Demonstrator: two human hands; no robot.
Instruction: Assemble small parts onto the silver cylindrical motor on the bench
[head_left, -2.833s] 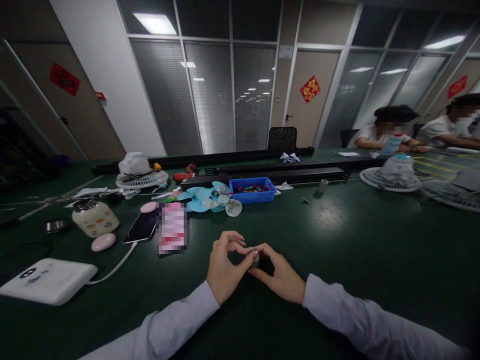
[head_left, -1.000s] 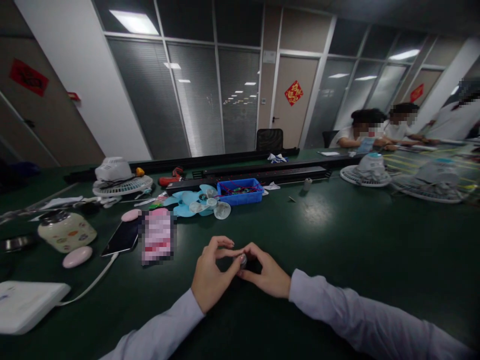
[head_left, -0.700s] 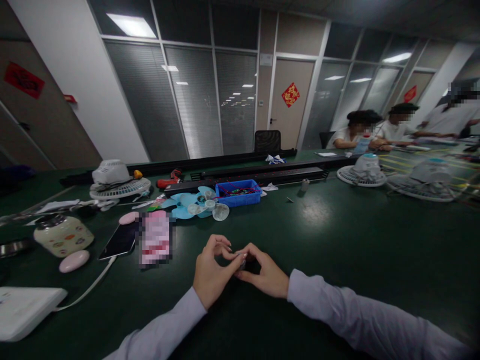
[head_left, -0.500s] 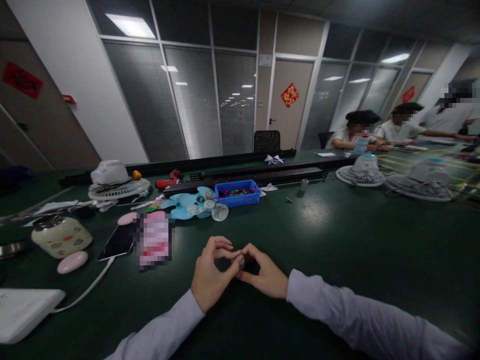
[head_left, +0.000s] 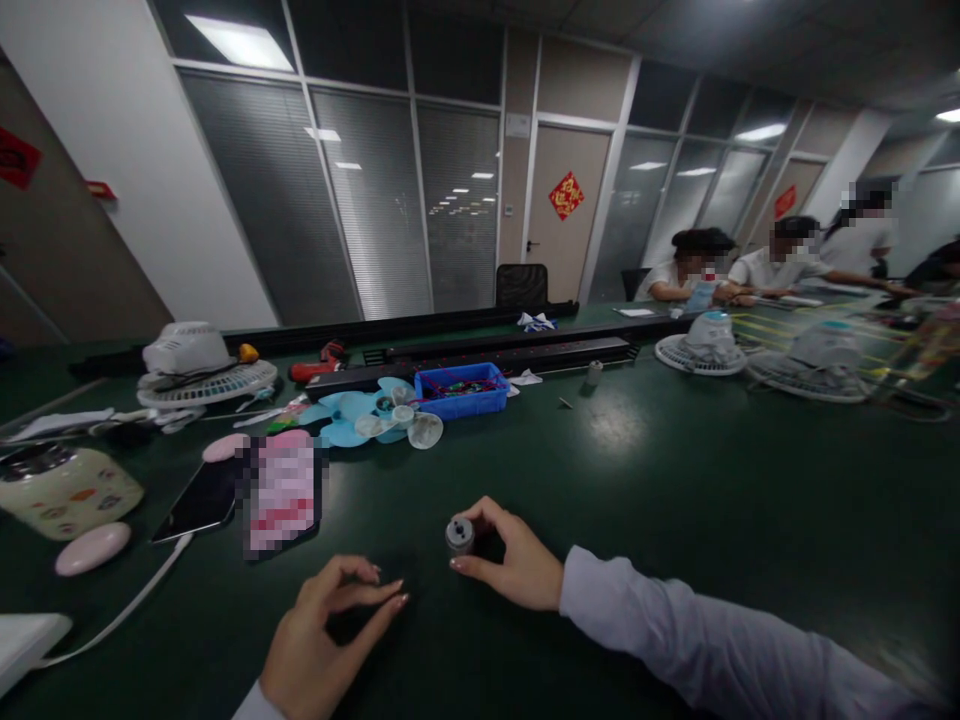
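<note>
My right hand (head_left: pixel 514 560) grips a small cylindrical metal motor (head_left: pixel 460 536) between thumb and fingers, just above or on the dark green table (head_left: pixel 675 520). The motor's round end faces up and shows dark openings. To its left and closer to me is my left hand (head_left: pixel 322 630), apart from the motor. Its thumb and index fingertips are pinched together; whether something tiny sits between them cannot be made out. Farther off, another small metal cylinder (head_left: pixel 595 373) stands on the table, with a thin short piece (head_left: pixel 565 403) lying near it.
A blue tray (head_left: pixel 463 402) of wired parts stands beyond my hands, beside blue fan blades (head_left: pixel 349 422). On the left lie a phone (head_left: pixel 201 500), a patterned jar (head_left: pixel 71 495) and a white cable (head_left: pixel 124 625). Fan housings (head_left: pixel 712 345) stand farther right; people (head_left: pixel 686 275) sit beyond.
My left hand has let go of the motor and drawn back toward me and to the left. The motor stays in my right hand, its end now visible. The view has shifted right.
</note>
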